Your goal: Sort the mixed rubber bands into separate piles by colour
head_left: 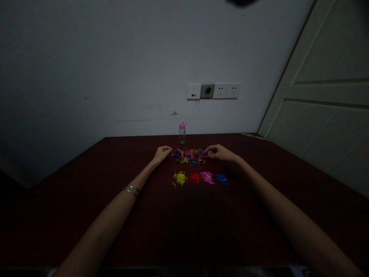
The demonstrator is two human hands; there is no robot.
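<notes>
A mixed heap of small coloured rubber bands (189, 155) lies on the dark red-brown table between my two hands. At its left edge rests my left hand (162, 155), its fingers curled together; whatever they hold, if anything, is too small to see. My right hand (220, 152) is at the heap's right edge, thumb and fingertips pinched together among the bands, and I cannot make out what is between them. Nearer to me lie sorted piles in a row: yellow bands (180, 177), red bands (195, 177), pink bands (207, 177) and blue bands (221, 179).
Behind the heap stands a clear bottle (182, 136) with a pink cap, close to the wall. Sockets and switches (213, 91) are set in the wall above the table (138, 238). A pale panelled door (325, 111) is at the right. The light is dim.
</notes>
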